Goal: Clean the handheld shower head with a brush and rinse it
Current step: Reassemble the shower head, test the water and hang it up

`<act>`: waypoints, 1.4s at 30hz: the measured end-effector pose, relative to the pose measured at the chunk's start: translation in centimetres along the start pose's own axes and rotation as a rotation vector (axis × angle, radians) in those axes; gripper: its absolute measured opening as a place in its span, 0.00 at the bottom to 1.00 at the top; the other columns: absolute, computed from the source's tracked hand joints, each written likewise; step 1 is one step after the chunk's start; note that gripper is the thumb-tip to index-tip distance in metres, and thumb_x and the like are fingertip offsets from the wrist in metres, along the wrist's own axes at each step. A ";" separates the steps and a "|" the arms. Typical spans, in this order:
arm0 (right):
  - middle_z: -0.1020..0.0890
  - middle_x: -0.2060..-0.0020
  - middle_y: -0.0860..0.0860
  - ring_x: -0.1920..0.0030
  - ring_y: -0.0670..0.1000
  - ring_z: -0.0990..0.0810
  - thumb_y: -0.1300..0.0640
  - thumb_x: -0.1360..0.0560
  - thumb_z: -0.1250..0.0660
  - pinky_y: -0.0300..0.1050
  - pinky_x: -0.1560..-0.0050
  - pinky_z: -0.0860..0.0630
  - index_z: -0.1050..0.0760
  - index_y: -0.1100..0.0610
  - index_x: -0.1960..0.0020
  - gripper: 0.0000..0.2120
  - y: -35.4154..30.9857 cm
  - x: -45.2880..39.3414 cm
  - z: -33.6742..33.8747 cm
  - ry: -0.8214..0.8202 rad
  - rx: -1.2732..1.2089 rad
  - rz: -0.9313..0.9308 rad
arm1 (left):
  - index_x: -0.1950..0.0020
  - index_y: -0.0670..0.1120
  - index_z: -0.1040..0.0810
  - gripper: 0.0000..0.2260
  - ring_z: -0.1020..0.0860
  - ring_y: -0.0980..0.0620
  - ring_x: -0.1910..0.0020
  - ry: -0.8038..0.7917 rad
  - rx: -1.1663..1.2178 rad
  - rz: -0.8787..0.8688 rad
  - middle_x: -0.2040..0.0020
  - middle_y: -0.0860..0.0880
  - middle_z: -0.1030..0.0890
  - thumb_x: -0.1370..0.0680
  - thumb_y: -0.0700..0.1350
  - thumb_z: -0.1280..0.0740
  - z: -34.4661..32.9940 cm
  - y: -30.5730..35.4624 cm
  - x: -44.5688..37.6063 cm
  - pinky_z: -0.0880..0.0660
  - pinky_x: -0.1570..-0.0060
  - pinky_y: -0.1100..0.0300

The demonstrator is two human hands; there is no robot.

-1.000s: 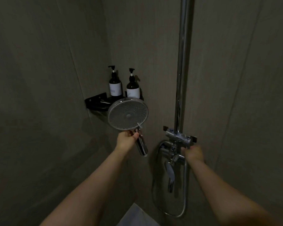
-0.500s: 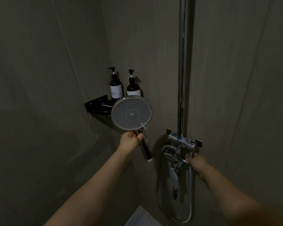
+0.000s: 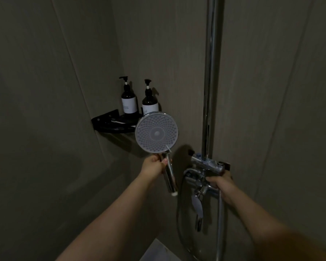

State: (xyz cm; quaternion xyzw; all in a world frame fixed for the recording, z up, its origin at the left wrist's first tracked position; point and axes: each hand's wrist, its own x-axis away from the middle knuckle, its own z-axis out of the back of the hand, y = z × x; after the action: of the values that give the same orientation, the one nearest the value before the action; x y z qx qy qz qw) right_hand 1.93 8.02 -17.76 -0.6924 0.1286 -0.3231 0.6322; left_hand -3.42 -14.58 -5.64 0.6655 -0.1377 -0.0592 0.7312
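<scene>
With the left hand point(image 3: 153, 165) gripping the shower head point(image 3: 157, 132) at frame centre, the right hand point(image 3: 221, 182), clasping the mixer valve point(image 3: 207, 164), should open water gently, nozzles angled away.

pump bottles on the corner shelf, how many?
2. Left bottle and right bottle stand side by side on the black corner shelf, behind the shower head. It may hide more.

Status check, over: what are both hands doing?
Left hand grips shower head by handle, face toward camera. Right hand on mixer valve. No water visible.
</scene>
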 end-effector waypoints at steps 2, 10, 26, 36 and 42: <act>0.22 0.43 0.60 0.46 0.63 0.20 0.65 0.44 0.23 0.62 0.43 0.23 0.38 0.59 0.31 0.45 0.5 -1.1 0.2 0.023 -0.008 0.007 | 0.46 0.35 0.23 0.08 0.24 0.54 0.63 -0.018 -0.006 -0.006 0.55 0.44 0.21 0.22 0.34 0.39 0.0 0.3 -0.1 0.26 0.57 0.60; 0.22 0.42 0.58 0.48 0.57 0.21 0.41 0.53 0.18 0.51 0.49 0.22 0.26 0.55 0.42 0.44 2.3 -3.0 0.9 0.212 -0.046 0.076 | 0.42 0.36 0.26 0.10 0.24 0.55 0.62 -0.124 0.045 0.012 0.59 0.47 0.23 0.21 0.33 0.41 0.6 1.6 -0.1 0.25 0.71 0.70; 0.21 0.50 0.55 0.55 0.55 0.24 0.52 0.25 0.36 0.45 0.56 0.29 0.20 0.46 0.54 0.06 -2.5 0.9 -0.5 0.221 -0.324 0.144 | 0.53 0.42 0.25 0.06 0.22 0.51 0.58 -0.191 0.049 0.066 0.58 0.47 0.21 0.21 0.34 0.40 1.8 0.7 -1.2 0.23 0.52 0.56; 0.27 0.64 0.54 0.59 0.51 0.31 0.62 0.22 0.38 0.29 0.68 0.33 0.27 0.59 0.55 0.04 -6.8 3.3 -0.7 0.385 -0.050 0.483 | 0.59 0.45 0.27 0.11 0.24 0.53 0.63 -0.141 0.130 0.043 0.61 0.47 0.22 0.21 0.33 0.41 1.6 0.2 -0.8 0.26 0.62 0.60; 0.26 0.66 0.49 0.62 0.49 0.29 0.66 0.24 0.37 0.37 0.62 0.31 0.27 0.58 0.49 0.06 -9.9 5.6 -2.2 0.080 0.303 0.453 | 0.58 0.45 0.30 0.09 0.26 0.53 0.61 -0.023 0.336 -0.011 0.60 0.47 0.25 0.19 0.35 0.44 2.2 2.6 -0.9 0.28 0.59 0.58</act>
State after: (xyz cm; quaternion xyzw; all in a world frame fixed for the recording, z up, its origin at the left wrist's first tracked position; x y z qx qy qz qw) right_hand 2.54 4.63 -6.71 -0.5302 0.2552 -0.2160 0.7792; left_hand -5.12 -16.12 -2.96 0.7783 -0.1504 -0.0467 0.6078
